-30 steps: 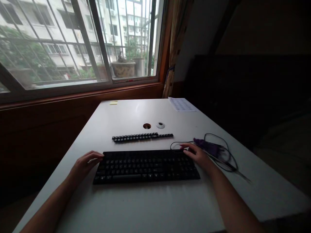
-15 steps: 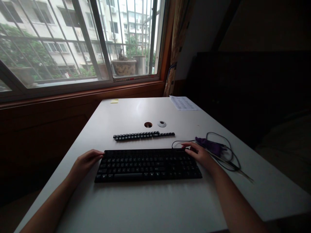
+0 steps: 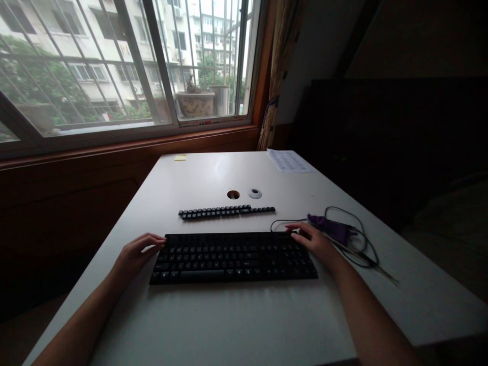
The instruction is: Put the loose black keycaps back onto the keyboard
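Note:
A black keyboard (image 3: 213, 264) lies flat on the white table in front of me, its top strip looking bare of caps. My left hand (image 3: 143, 248) has its fingertips and thumb closed on the upper left corner. On the upper right edge, my right hand (image 3: 310, 241) holds the keyboard with the thumb on top and the fingers over the back edge. Behind it stand rows of loose black keycaps (image 3: 213, 213), apart from the keyboard. A thin cable (image 3: 280, 221) leads from the keyboard's back edge to the right.
Right of my right hand lie a purple cloth (image 3: 331, 230), coiled cable and a thin stick-like tool (image 3: 381, 272). A round hole (image 3: 233, 194) and its white cover (image 3: 254, 193) are farther back. Printed paper (image 3: 290, 161) and yellow sticky notes (image 3: 180, 157) lie at the far edge.
Almost nothing differs. The view has shifted very slightly, and the left hand's fingers look a little more arched at the corner. Keyboard and keycaps keep their places.

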`<act>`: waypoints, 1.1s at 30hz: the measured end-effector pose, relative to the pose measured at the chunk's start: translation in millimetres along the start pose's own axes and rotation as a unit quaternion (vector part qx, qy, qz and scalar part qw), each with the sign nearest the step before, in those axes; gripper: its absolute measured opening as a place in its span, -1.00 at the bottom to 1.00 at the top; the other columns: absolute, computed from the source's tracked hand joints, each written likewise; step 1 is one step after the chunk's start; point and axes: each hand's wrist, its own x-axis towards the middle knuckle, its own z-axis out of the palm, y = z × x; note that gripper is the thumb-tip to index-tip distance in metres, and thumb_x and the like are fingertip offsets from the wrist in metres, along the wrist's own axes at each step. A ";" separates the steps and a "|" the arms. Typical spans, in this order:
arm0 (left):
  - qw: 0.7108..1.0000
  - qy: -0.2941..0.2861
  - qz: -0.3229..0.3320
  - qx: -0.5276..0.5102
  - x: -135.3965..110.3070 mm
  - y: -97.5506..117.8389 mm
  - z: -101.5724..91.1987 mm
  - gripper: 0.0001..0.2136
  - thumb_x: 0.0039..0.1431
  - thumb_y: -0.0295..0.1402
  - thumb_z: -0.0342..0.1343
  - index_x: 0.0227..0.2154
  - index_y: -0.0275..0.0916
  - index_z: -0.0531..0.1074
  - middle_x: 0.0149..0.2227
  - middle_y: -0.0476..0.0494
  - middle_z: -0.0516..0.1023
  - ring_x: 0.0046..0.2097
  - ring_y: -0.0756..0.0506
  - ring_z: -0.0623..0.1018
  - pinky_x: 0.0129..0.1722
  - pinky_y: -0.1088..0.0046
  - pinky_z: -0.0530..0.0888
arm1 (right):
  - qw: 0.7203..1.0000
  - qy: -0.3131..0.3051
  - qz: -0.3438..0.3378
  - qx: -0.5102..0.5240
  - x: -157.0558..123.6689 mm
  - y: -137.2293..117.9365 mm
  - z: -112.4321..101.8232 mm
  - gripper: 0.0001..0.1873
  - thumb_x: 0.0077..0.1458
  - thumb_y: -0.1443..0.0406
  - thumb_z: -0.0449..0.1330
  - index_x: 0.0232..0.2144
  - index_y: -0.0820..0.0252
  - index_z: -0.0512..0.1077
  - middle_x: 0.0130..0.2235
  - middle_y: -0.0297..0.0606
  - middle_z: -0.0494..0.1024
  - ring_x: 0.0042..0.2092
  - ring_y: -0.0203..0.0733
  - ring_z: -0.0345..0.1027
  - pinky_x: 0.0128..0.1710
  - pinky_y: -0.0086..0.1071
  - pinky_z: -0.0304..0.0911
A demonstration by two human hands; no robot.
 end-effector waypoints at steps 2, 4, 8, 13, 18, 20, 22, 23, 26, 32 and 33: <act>1.000 -0.009 0.003 0.003 0.1 1.9 -0.2 -0.85 0.25 -0.23 0.17 -0.35 -0.18 0.51 -0.19 -0.14 0.61 -0.17 -0.14 0.62 -0.16 0.36 0.55 | 1.000 -0.002 -0.004 -0.003 -0.2 -0.4 -0.2 -0.68 0.16 0.14 0.14 -0.06 0.03 0.51 -0.11 -0.24 0.57 -0.30 -0.13 0.35 -0.27 -0.25 0.28; 1.000 -0.017 0.006 0.014 -0.1 3.6 -0.7 -0.85 0.28 -0.24 0.15 -0.36 -0.18 0.51 -0.18 -0.13 0.60 -0.15 -0.13 0.60 -0.16 0.37 0.54 | 1.000 -0.004 -0.006 -0.006 -0.1 -0.9 -0.4 -0.68 0.16 0.15 0.14 -0.06 0.03 0.51 -0.12 -0.24 0.57 -0.30 -0.13 0.36 -0.27 -0.25 0.28; 0.996 -0.011 0.044 0.080 -2.8 3.9 -2.3 -0.84 0.31 -0.29 0.10 -0.33 -0.18 0.53 -0.13 -0.16 0.57 -0.12 -0.14 0.57 -0.09 0.31 0.51 | 1.000 -0.004 -0.006 -0.010 0.2 -3.5 -1.2 -0.68 0.16 0.14 0.13 -0.08 0.03 0.52 -0.07 -0.22 0.56 -0.23 -0.09 0.39 -0.23 -0.24 0.30; 0.984 0.010 0.099 0.151 -6.3 2.8 -3.9 -0.86 0.29 -0.33 0.11 -0.21 -0.15 0.57 -0.09 -0.20 0.54 -0.07 -0.17 0.54 -0.06 0.25 0.49 | 1.000 -0.005 -0.011 -0.013 0.0 -5.6 -1.7 -0.68 0.15 0.14 0.13 -0.09 0.04 0.53 -0.08 -0.20 0.57 -0.22 -0.06 0.41 -0.22 -0.21 0.32; 0.976 0.018 0.103 0.189 -3.0 9.9 -3.9 -0.84 0.28 -0.30 0.10 -0.30 -0.13 0.59 -0.20 -0.18 0.55 -0.15 -0.18 0.51 -0.15 0.24 0.48 | 1.000 -0.006 -0.013 -0.011 -0.1 -4.4 -1.3 -0.68 0.16 0.15 0.13 -0.08 0.04 0.52 -0.07 -0.20 0.57 -0.19 -0.04 0.40 -0.18 -0.19 0.33; 0.974 0.018 0.107 0.197 -1.0 12.2 -3.1 -0.83 0.27 -0.30 0.11 -0.37 -0.15 0.58 -0.25 -0.18 0.54 -0.18 -0.17 0.49 -0.17 0.26 0.46 | 1.000 -0.008 -0.015 -0.012 -0.1 -3.9 -1.1 -0.69 0.17 0.15 0.13 -0.08 0.05 0.52 -0.08 -0.21 0.57 -0.22 -0.07 0.40 -0.19 -0.21 0.32; 0.973 0.017 0.112 0.202 0.3 12.6 -2.0 -0.81 0.27 -0.32 0.11 -0.43 -0.16 0.55 -0.29 -0.17 0.53 -0.21 -0.16 0.47 -0.19 0.27 0.45 | 1.000 -0.007 -0.018 -0.013 0.1 -3.6 -0.7 -0.70 0.17 0.16 0.13 -0.10 0.05 0.53 -0.09 -0.22 0.57 -0.26 -0.10 0.40 -0.21 -0.23 0.31; 0.972 0.016 0.114 0.205 0.6 12.0 -1.6 -0.81 0.27 -0.32 0.11 -0.45 -0.16 0.53 -0.30 -0.16 0.52 -0.22 -0.16 0.46 -0.19 0.28 0.44 | 1.000 -0.006 -0.019 -0.012 0.2 -3.3 -0.5 -0.70 0.17 0.16 0.13 -0.10 0.05 0.53 -0.10 -0.22 0.57 -0.27 -0.11 0.39 -0.22 -0.24 0.31; 0.969 0.006 0.118 0.218 0.3 8.5 -0.8 -0.80 0.27 -0.33 0.09 -0.47 -0.17 0.51 -0.33 -0.16 0.50 -0.24 -0.15 0.44 -0.20 0.29 0.42 | 1.000 -0.004 -0.020 -0.013 0.8 -2.3 0.0 -0.70 0.16 0.16 0.14 -0.10 0.06 0.53 -0.10 -0.23 0.57 -0.26 -0.11 0.40 -0.22 -0.25 0.30; 0.969 -0.002 0.118 0.219 -4.8 2.6 -0.8 -0.79 0.30 -0.34 0.06 -0.42 -0.17 0.54 -0.30 -0.17 0.51 -0.23 -0.15 0.45 -0.20 0.29 0.43 | 1.000 -0.007 -0.020 -0.013 0.8 -2.6 -0.5 -0.70 0.18 0.15 0.12 -0.11 0.07 0.53 -0.06 -0.19 0.57 -0.13 -0.03 0.42 -0.15 -0.22 0.31; 0.969 0.000 0.122 0.215 -5.9 2.6 -0.7 -0.82 0.30 -0.35 0.06 -0.35 -0.16 0.56 -0.28 -0.17 0.52 -0.21 -0.15 0.46 -0.18 0.28 0.44 | 1.000 -0.007 -0.019 -0.011 0.6 -3.4 -0.7 -0.70 0.18 0.15 0.12 -0.11 0.07 0.53 -0.05 -0.18 0.57 -0.11 -0.02 0.42 -0.14 -0.21 0.32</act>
